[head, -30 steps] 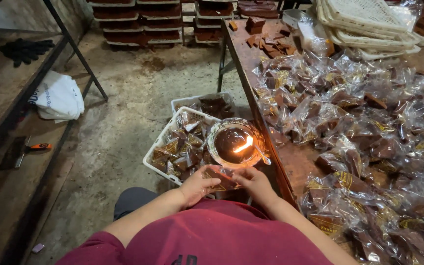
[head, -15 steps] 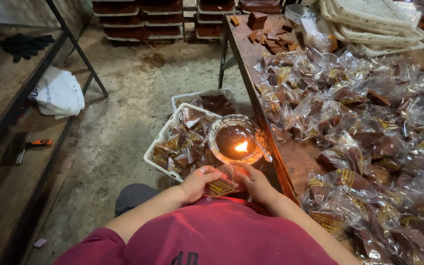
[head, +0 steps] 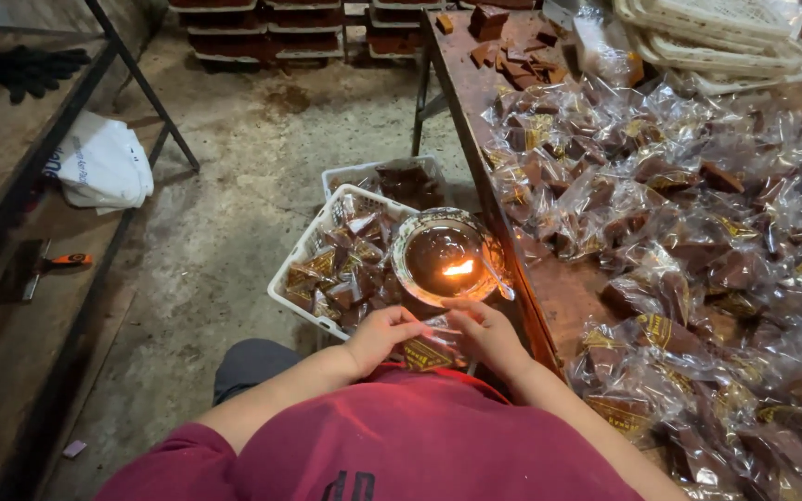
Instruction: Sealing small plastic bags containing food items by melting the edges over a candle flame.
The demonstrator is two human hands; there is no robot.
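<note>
Head view: both hands, left hand (head: 384, 336) and right hand (head: 485, 332), fingers pinching a clear-wrapped brown block packet (head: 431, 350) right beside the flame in the shallow metal bowl (head: 445, 256), presumably for heat-sealing.

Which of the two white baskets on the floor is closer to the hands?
The fuller basket of wrapped pieces, beside the flame bowl; the other basket sits behind it.
</note>
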